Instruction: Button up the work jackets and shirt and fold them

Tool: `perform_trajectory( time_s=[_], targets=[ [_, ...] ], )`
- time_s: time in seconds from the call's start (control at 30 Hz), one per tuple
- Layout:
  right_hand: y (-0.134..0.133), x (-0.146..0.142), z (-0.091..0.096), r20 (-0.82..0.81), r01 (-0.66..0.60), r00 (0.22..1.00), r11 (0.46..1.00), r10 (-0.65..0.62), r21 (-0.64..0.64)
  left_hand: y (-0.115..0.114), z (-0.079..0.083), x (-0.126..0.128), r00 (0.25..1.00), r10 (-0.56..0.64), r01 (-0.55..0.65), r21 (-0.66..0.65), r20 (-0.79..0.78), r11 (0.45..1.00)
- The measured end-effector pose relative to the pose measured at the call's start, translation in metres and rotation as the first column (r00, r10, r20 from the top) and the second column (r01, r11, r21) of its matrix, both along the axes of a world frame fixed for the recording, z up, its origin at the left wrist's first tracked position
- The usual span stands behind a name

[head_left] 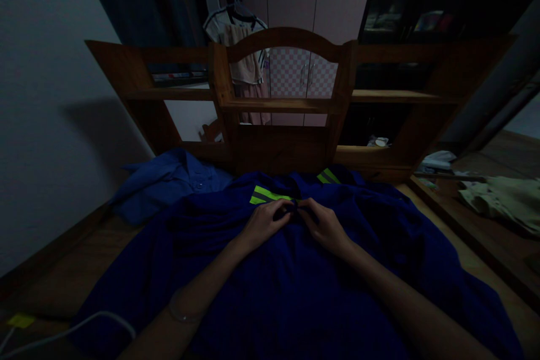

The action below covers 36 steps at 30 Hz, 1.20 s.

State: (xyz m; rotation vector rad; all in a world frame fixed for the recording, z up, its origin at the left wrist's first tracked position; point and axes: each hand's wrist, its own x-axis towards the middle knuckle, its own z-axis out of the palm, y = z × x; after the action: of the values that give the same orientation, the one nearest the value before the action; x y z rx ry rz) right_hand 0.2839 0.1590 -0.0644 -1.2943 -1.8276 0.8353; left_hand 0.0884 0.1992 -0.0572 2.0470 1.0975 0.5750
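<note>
A dark blue work shirt (295, 292) with yellow-green reflective stripes (265, 196) lies spread out in front of me on a wooden surface. My left hand (265, 222) and my right hand (323, 225) meet at the middle of its front, just below the collar. Both pinch the fabric there with closed fingers, fingertips nearly touching. What sits between the fingertips is too dark and small to make out.
A second, lighter blue shirt (169, 180) lies crumpled at the back left. A wooden headboard with shelves (282, 107) stands behind. A white cable (84, 326) runs at the front left. Pale cloth (502, 199) lies on the floor at the right.
</note>
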Motion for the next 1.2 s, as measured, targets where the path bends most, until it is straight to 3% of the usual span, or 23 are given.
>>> perform_trajectory(
  time_s=[0.13,0.27,0.43,0.53,0.67,0.93,1.2],
  targets=[
    [0.0,0.0,0.0,-0.037,0.101,0.994,0.995,-0.1,0.001,-0.002,0.005,0.002,0.999,0.036,-0.034,-0.069,0.028,0.997],
    [0.001,0.001,0.002,-0.068,0.131,0.989,0.99,-0.134,-0.044,-0.001,0.004,0.003,0.99,0.068,-0.036,-0.243,0.123,0.969],
    [0.008,0.007,0.0,-0.152,0.057,0.984,0.967,-0.097,-0.247,0.005,-0.006,0.0,0.969,0.088,0.016,-0.414,0.231,0.91],
    [0.013,0.013,-0.003,-0.247,-0.061,0.967,0.893,-0.058,-0.445,0.008,-0.008,-0.001,0.965,0.091,0.044,-0.498,0.245,0.866],
    [0.015,0.015,-0.001,-0.375,-0.128,0.916,0.779,-0.145,-0.614,0.008,-0.001,-0.001,0.951,0.105,0.098,-0.603,0.292,0.792],
    [0.013,0.014,0.01,-0.462,-0.156,0.844,0.698,-0.274,-0.699,0.005,0.005,0.0,0.937,0.157,0.097,-0.664,0.312,0.742],
    [0.012,0.013,0.009,-0.468,-0.151,0.843,0.719,-0.264,-0.678,0.005,0.003,0.001,0.948,0.167,0.037,-0.615,0.271,0.788]
  ],
)
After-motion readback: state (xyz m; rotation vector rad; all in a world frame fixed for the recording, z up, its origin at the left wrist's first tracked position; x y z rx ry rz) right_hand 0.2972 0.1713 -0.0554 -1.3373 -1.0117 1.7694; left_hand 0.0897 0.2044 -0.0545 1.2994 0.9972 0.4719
